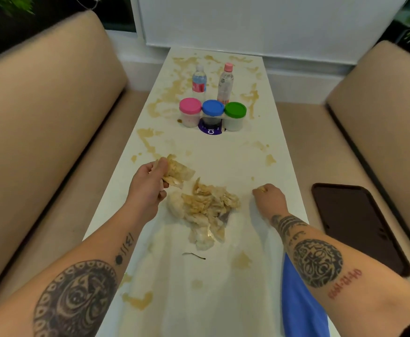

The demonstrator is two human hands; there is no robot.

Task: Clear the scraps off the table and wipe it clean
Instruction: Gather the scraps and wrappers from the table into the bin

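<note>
Close to you, a thin clear bag [199, 288] is lying flat on the counter [284, 166], with a blue cloth [299, 300] under your right arm. Your right hand [269, 198] is curling tight on the bag's edge. If you are letting go, the bag could be sliding off and spilling.

The pile of wet scraps [206, 210] is sitting at the bag's mouth. Your left hand [150, 183] is squeezing another soggy scrap [177, 173] just above it. It could be dripping or tearing if you are swinging it fast.

Farther away, brown spills [170, 93] are spreading around three jars [212, 115] and two bottles [211, 81]. Wiping there could be knocking them over.
</note>
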